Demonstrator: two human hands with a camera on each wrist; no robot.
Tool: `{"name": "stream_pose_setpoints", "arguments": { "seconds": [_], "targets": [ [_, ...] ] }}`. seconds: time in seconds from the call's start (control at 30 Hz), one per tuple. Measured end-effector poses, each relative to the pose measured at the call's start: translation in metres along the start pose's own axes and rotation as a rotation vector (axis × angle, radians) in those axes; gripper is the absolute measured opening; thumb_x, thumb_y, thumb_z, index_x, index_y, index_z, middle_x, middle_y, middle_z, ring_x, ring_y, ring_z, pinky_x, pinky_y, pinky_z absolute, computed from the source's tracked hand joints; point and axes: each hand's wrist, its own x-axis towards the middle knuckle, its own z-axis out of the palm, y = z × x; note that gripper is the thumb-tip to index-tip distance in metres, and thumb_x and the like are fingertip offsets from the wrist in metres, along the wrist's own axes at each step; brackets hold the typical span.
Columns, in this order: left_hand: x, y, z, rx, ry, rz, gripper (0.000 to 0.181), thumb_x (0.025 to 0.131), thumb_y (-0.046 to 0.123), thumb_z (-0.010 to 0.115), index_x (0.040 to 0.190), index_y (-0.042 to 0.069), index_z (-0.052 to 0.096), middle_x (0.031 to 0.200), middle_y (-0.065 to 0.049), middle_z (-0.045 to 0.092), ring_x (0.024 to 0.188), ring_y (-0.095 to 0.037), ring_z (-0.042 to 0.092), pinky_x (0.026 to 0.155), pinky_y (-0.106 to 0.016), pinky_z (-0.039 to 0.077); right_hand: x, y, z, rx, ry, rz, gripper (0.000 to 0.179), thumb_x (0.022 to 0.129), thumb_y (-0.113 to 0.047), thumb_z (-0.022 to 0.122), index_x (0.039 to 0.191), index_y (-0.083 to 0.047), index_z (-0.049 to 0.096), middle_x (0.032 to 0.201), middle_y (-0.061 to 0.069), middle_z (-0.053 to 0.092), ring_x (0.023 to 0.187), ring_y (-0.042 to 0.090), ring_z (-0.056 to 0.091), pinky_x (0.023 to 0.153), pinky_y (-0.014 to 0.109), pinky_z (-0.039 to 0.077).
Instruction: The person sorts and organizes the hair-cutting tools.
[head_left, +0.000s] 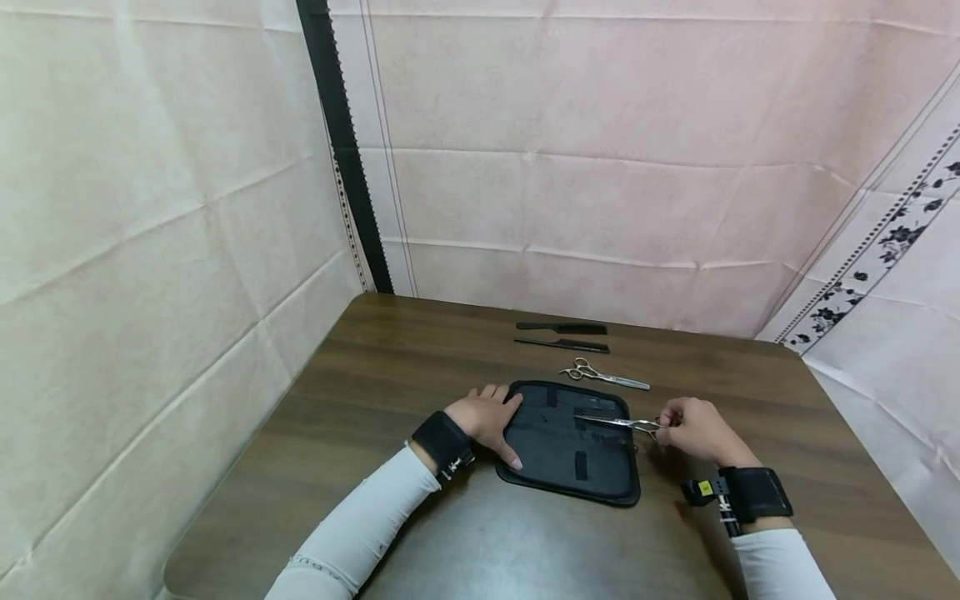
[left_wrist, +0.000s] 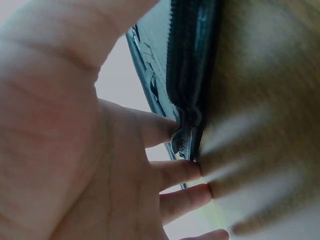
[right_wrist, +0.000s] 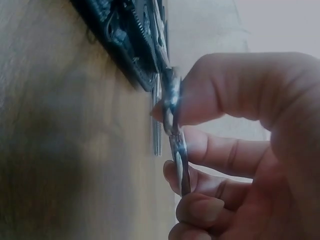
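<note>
A black zip case (head_left: pixel 547 467) lies opened flat on the table, with small elastic loops on its inner face. My left hand (head_left: pixel 487 421) rests at its left edge, fingers spread and thumb over the rim; in the left wrist view the fingertips touch the zipper edge (left_wrist: pixel 192 75). My right hand (head_left: pixel 697 429) pinches a pair of silver scissors (head_left: pixel 618 422) by the finger rings. Their blades point left over the case's middle, by a loop; whether the tip is inside it I cannot tell. In the right wrist view the thumb and fingers grip the scissor handles (right_wrist: pixel 172 100).
Beyond the case lies a pair of thinning scissors (head_left: pixel 600 375). Farther back are a black comb (head_left: pixel 585 329) and a second, thin-handled comb (head_left: pixel 585 345). Pale cloth (head_left: pixel 600 167) hangs behind the wooden table (head_left: pixel 420 358) and on both sides.
</note>
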Motion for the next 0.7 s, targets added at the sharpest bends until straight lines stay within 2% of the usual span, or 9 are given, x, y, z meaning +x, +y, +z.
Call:
{"name": "stream_pose_setpoints", "arguments": {
  "seconds": [0.47, 0.7],
  "targets": [
    [-0.0008, 0.0009, -0.0013, -0.004, -0.001, -0.004, 0.122, 0.076, 0.075, 0.078, 0.167, 0.018, 0.022, 0.173, -0.013, 0.02, 0.159, -0.032, 0.022, 0.127, -0.054, 0.025, -0.004, 0.0075, -0.0073, -0.015, -0.006, 0.031, 0.012, 0.085, -0.013, 0.075, 0.086, -0.008, 0.064, 0.08, 0.003, 0.059, 0.071, 0.019, 0.052, 0.059, 0.029, 0.04],
    [-0.0006, 0.0012, -0.0022, -0.003, -0.005, 0.0, 0.121, 0.076, 0.074, 0.078, 0.167, 0.017, 0.022, 0.173, -0.013, 0.021, 0.159, -0.033, 0.022, 0.127, -0.054, 0.025, -0.0044, 0.011, -0.0084, -0.023, 0.012, 0.011, 0.012, 0.084, -0.012, 0.075, 0.084, -0.008, 0.064, 0.078, 0.002, 0.059, 0.069, 0.018, 0.052, 0.057, 0.027, 0.039]
  ]
}}
